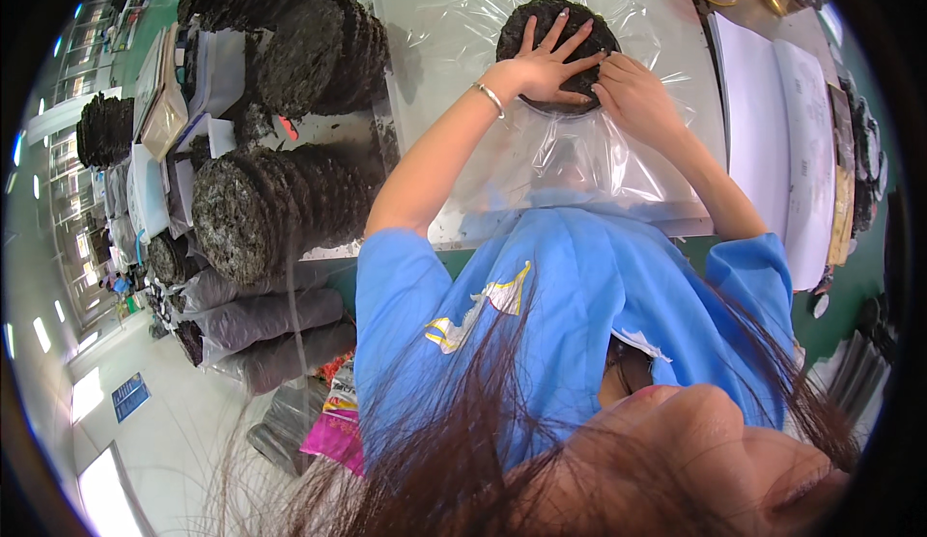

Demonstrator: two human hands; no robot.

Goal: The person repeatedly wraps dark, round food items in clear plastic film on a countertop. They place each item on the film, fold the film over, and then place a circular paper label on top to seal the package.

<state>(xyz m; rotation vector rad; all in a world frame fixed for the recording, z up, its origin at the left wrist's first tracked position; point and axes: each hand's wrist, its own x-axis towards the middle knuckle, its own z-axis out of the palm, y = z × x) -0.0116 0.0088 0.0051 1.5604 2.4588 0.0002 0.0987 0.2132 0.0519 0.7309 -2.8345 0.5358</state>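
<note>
A round, dark sheet of dried seaweed (pixel 539 12) lies on clear plastic film (pixel 463 131) spread over a pale worktop. My left hand (pixel 547 66) rests on it palm down, fingers spread, with a silver bracelet at the wrist. At the sheet's right edge is my right hand (pixel 634 95), its fingers bent and the thumb and forefinger close together beside the left little finger. Whether those fingertips pinch the edge or a small bit on it cannot be told. Light glints off creases in the film around both hands.
Stacks of round dark seaweed sheets (pixel 232 218) stand on the left, with another stack (pixel 304 52) behind. Below them lie filled plastic bags (pixel 268 312) and a pink-and-white printed bag (pixel 337 428). White packs bearing writing (pixel 804 146) line the right side. Long hair hangs into view.
</note>
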